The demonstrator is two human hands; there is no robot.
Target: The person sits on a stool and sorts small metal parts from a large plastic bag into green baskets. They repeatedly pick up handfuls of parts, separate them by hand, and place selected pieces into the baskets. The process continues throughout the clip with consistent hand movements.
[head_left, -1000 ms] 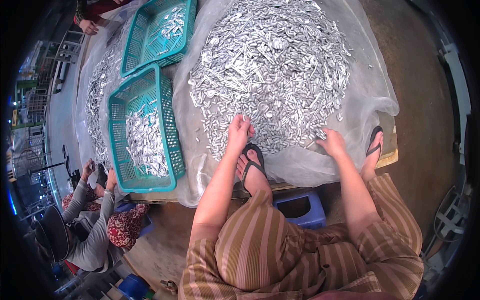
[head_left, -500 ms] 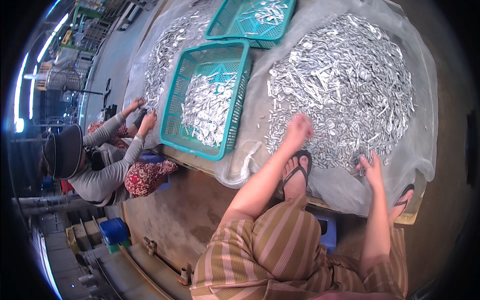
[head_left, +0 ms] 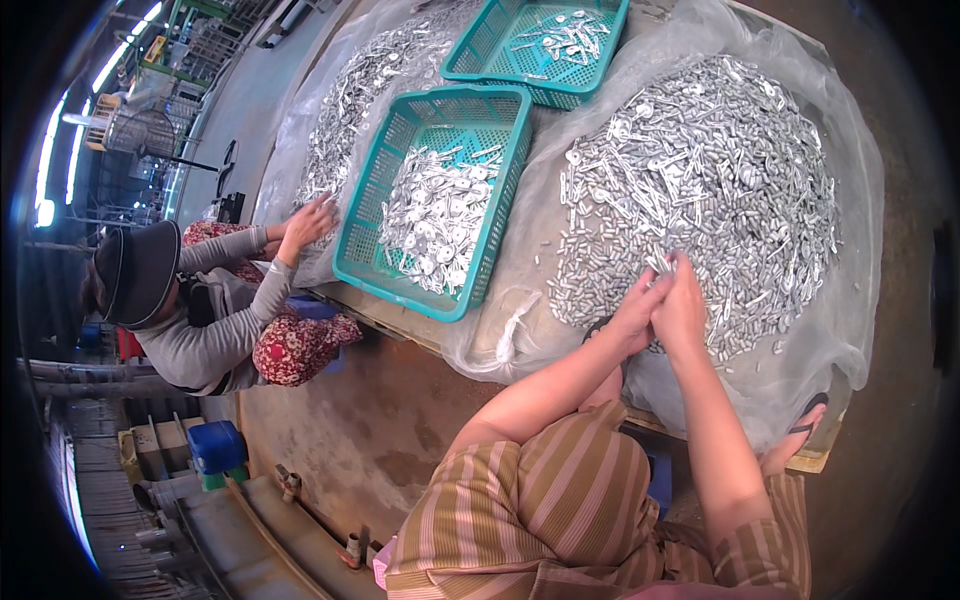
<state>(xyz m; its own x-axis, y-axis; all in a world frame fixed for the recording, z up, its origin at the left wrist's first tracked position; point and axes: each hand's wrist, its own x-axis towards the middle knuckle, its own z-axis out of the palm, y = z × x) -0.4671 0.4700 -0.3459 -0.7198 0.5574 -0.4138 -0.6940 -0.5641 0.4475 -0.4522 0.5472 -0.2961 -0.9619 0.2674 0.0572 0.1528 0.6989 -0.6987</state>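
My left hand and my right hand meet over the near edge of a large heap of small silvery metal parts. Both are closed, with a few shiny metal parts sticking out at the fingertips. Which fingers press on which piece is partly hidden. The heap mixes longer flat pieces with round ends and many short stubby pieces. It lies on a translucent plastic sheet.
A teal plastic basket with flat metal pieces stands left of the heap, another teal basket behind it. Further left, a co-worker in a dark visor reaches over a second heap. My sandalled foot rests at the front edge.
My left hand has moved right and down, and my right hand left and up, so they now meet. The view has shifted slightly. The co-worker's hands have moved closer to the basket.
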